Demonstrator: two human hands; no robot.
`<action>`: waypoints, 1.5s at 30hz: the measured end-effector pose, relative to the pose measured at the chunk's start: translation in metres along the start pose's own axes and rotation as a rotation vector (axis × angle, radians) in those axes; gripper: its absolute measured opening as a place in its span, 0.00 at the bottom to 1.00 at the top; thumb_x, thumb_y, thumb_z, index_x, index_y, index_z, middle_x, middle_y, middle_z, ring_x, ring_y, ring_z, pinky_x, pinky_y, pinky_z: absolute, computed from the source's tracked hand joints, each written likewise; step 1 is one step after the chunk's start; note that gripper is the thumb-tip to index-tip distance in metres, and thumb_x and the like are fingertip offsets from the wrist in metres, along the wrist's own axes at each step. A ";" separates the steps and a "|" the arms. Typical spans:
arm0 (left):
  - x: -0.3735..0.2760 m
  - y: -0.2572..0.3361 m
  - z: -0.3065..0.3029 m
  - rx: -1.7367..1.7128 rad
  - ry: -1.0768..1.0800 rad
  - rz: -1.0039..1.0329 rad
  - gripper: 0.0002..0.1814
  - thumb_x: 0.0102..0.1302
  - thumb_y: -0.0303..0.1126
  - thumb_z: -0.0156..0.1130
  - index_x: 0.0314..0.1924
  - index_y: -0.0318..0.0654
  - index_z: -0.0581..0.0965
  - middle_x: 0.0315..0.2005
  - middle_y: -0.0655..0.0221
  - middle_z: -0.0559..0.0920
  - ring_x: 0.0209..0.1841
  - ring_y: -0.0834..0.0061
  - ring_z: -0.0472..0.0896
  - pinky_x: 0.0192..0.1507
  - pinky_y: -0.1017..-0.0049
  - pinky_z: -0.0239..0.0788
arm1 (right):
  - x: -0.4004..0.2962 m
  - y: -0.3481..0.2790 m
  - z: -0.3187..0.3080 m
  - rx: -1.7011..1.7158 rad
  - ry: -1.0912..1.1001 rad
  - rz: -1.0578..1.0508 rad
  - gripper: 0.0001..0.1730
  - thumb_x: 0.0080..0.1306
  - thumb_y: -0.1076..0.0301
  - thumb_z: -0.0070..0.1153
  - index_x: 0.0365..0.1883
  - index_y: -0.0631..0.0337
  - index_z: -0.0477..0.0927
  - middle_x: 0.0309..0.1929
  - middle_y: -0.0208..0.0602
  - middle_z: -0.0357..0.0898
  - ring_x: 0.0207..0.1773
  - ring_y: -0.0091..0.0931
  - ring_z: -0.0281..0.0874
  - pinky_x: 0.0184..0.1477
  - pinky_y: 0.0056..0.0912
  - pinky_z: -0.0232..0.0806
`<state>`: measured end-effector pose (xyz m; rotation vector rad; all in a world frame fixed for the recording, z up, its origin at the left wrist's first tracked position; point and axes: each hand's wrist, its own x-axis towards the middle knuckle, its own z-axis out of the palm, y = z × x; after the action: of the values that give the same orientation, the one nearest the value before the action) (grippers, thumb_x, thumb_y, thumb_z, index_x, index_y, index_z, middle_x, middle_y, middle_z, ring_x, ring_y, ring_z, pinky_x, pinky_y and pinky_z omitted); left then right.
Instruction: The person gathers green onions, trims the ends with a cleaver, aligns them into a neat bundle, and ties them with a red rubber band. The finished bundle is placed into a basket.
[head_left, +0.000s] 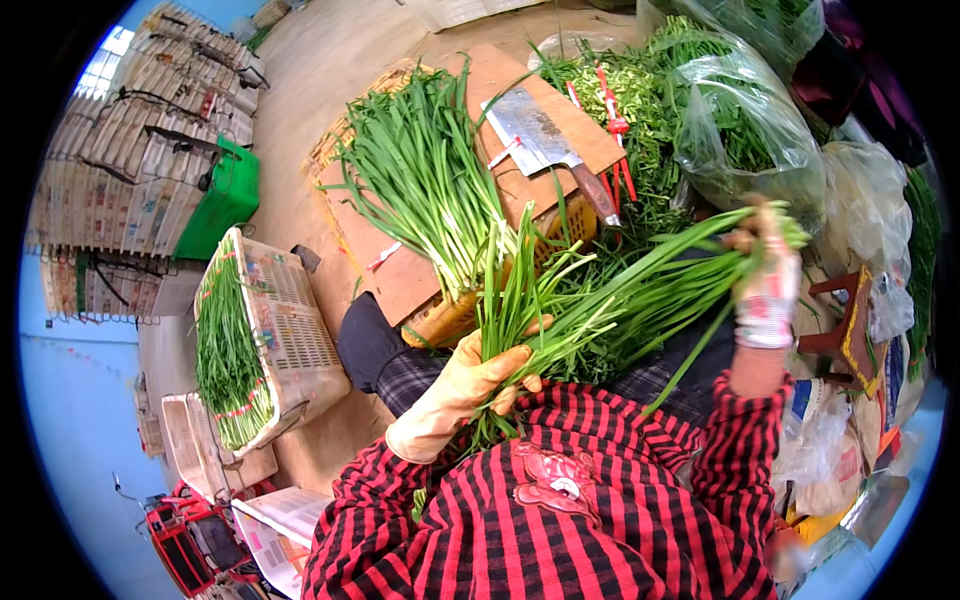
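In a cream rubber glove, my left hand grips a small bunch of green Chinese chives over my lap. My right hand, in a knitted work glove and blurred, is closed on the pale end of a second, longer bunch of chives. The leaves of that bunch stretch left to my left hand, where the two bunches overlap. Before me a large heap of chives lies on a brown board, pale stems towards me. A cleaver with a wooden handle rests on the board's right part.
The board sits on a yellow plastic crate. A white crate at left holds tied chive bundles. Trimmings with red ties and a clear plastic bag of greens lie right, near a brown stool. Stacked crates stand far left.
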<state>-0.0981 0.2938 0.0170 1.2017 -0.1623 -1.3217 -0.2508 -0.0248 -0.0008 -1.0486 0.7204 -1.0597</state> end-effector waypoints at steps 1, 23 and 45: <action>-0.001 -0.001 -0.003 -0.003 0.007 0.008 0.22 0.72 0.30 0.54 0.65 0.41 0.69 0.33 0.62 0.85 0.17 0.83 0.77 0.14 0.85 0.64 | 0.012 -0.012 -0.017 0.137 -0.051 -0.068 0.15 0.69 0.60 0.58 0.44 0.64 0.80 0.27 0.24 0.74 0.27 0.16 0.72 0.33 0.20 0.69; 0.038 -0.032 0.012 0.985 0.176 0.552 0.26 0.65 0.20 0.53 0.65 0.38 0.70 0.40 0.56 0.83 0.42 0.70 0.83 0.47 0.76 0.71 | -0.083 0.025 0.096 -0.131 -0.482 0.442 0.11 0.61 0.64 0.67 0.36 0.62 0.82 0.24 0.24 0.78 0.21 0.14 0.71 0.24 0.19 0.65; 0.047 -0.048 0.000 0.914 0.273 0.541 0.23 0.70 0.26 0.53 0.64 0.37 0.70 0.32 0.61 0.82 0.32 0.77 0.81 0.40 0.76 0.73 | -0.082 0.017 0.091 -0.267 -0.496 0.410 0.12 0.61 0.64 0.66 0.39 0.62 0.82 0.24 0.20 0.76 0.22 0.12 0.68 0.24 0.17 0.61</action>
<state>-0.1133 0.2669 -0.0421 1.9040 -0.8958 -0.5707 -0.1942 0.0845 0.0162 -1.2628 0.6387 -0.3324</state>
